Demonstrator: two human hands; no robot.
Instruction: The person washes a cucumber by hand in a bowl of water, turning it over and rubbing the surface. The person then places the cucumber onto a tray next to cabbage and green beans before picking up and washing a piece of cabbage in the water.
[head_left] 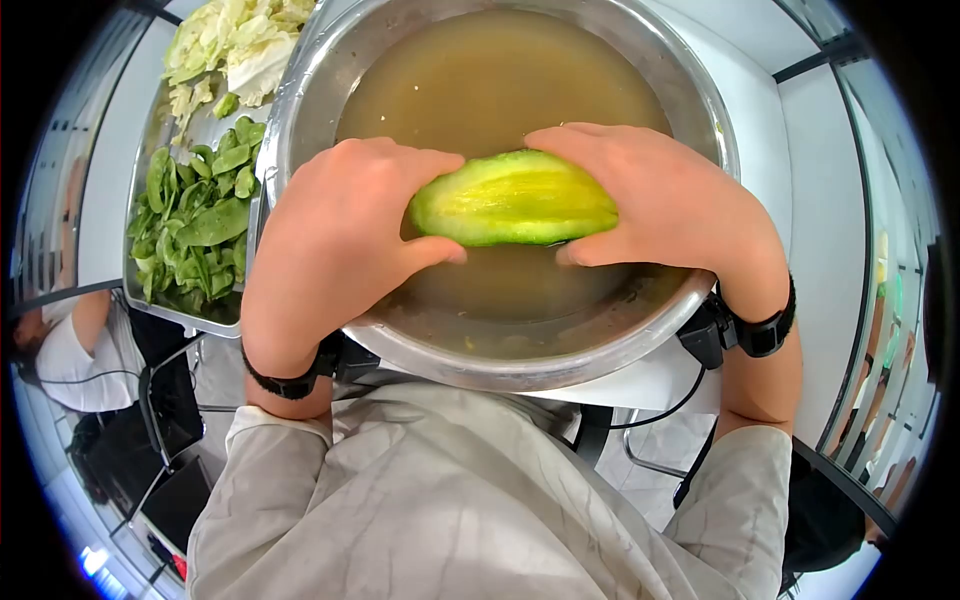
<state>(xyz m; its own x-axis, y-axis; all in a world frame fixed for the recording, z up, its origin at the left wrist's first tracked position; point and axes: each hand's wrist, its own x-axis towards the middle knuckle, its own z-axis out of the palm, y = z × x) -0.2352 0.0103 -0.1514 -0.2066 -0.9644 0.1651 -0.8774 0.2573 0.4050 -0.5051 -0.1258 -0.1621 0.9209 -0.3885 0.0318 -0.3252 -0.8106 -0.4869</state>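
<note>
An oblong green melon (515, 198) with a pale yellow streaked side lies crosswise between my two hands. My left hand (345, 220) grips its left end, thumb below and fingers above. Around the right end, my right hand (650, 200) is closed in the same way. Both hands hold the melon over a large round metal basin (500, 372), close to the cloudy brownish water (500, 70) inside it. The fingers' far sides are hidden behind the melon.
Left of the basin stands a metal tray (180, 318) with green leaves (205, 215) and torn pale cabbage leaves (245, 45). The basin rests on a white table (765, 130). Another person (90, 350) sits at the far left, near a black chair (165, 400).
</note>
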